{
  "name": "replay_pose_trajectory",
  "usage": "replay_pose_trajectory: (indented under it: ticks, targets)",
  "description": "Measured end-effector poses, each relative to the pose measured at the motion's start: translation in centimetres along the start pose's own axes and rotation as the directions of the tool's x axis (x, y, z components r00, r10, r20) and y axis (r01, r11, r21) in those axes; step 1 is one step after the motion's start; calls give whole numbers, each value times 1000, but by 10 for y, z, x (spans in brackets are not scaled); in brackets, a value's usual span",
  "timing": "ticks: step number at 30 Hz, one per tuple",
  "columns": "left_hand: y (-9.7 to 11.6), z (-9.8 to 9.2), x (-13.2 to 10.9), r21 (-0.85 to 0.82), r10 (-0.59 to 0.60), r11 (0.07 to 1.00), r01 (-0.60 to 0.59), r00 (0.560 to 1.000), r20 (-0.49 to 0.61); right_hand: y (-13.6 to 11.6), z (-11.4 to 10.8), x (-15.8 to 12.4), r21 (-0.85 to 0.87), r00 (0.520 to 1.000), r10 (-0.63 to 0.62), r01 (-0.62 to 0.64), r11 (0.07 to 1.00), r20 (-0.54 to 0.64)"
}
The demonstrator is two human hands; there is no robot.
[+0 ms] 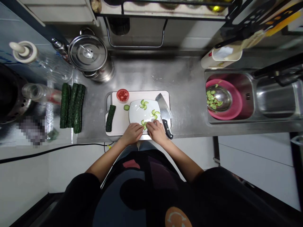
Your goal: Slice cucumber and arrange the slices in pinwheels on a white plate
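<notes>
A white plate (138,114) lies on a white cutting board (118,121) at the counter's front edge. Thin cucumber slices (143,104) sit on it in small pinwheel groups. Both my hands rest at the plate's near rim. My left hand (132,132) and my right hand (156,130) have their fingers pinched together around the nearest group of slices (144,123). A cleaver (163,110) with a black handle lies on the board just right of the plate. A cucumber piece (110,118), a single slice (126,107) and a tomato half (122,95) are on the board's left part.
Three whole cucumbers (72,108) lie on the counter at left, beside glass bottles (40,93). A lidded steel pot (91,56) stands behind the board. At right, a sink (251,97) holds a pink basin (233,104) with a steel bowl of cucumber bits.
</notes>
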State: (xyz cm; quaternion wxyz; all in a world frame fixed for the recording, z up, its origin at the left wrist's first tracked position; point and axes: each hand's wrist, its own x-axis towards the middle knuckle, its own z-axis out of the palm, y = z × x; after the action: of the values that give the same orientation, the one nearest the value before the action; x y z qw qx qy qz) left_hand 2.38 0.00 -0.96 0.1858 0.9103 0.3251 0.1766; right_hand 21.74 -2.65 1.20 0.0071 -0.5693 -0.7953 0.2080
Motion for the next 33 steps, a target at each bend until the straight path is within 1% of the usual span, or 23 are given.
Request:
replay_pose_trajectory:
  ticks: [5, 12, 15, 17, 18, 19, 20, 22, 24, 25, 26, 27, 29, 31, 33]
  targets:
    - [0, -1, 0, 22, 21, 1000, -21, 1000, -22, 0, -2, 1, -23, 1000, -14, 14, 1000, 11]
    - [3, 0, 0, -7, -8, 1000, 8, 1000, -20, 0, 1, 0, -23, 1000, -18, 17, 1000, -15]
    - [2, -4, -2, -45, -19, 999, 16, 997, -75, 2, 1, -2, -15, 999, -11, 10, 1000, -44]
    - [-3, -9, -2, -79, -83, 994, 72, 986, -144, 4, 0, -3, -4, 997, -3, 2, 1000, -78]
    - [-8, -12, -2, -93, -148, 987, 133, 971, -186, 5, 0, -4, 3, 995, 5, -5, 1000, -100]
    - [-14, -16, 0, -105, -232, 971, 213, 946, -228, 6, -1, -5, 12, 992, 16, -15, 1000, -123]
    - [-21, -19, 2, -116, -334, 942, 314, 905, -262, 7, -1, -6, 22, 989, 30, -27, 999, -146]
    - [-36, -26, 9, -139, -528, 848, 511, 794, -301, 7, -2, -7, 44, 980, 60, -52, 998, -192]
    - [-50, -30, 19, -147, -676, 734, 663, 691, -257, 6, -3, -8, 64, 972, 76, -63, 996, -221]
    - [-56, -31, 25, -141, -726, 684, 716, 649, -229, 4, -3, -8, 72, 971, 75, -60, 996, -227]
    - [-60, -32, 31, -131, -762, 644, 754, 616, -203, 2, -3, -9, 79, 971, 71, -55, 995, -227]
    - [-64, -32, 36, -122, -788, 612, 782, 588, -183, 0, -3, -9, 84, 972, 65, -47, 995, -226]
    - [-68, -32, 46, -111, -821, 567, 816, 549, -155, -5, -3, -9, 93, 974, 53, -33, 995, -222]
    - [-69, -32, 52, -115, -838, 543, 832, 528, -137, -8, -1, -10, 102, 974, 49, -27, 994, -223]
    - [-68, -33, 55, -134, -846, 533, 836, 518, -129, -10, 0, -11, 113, 973, 54, -29, 993, -224]
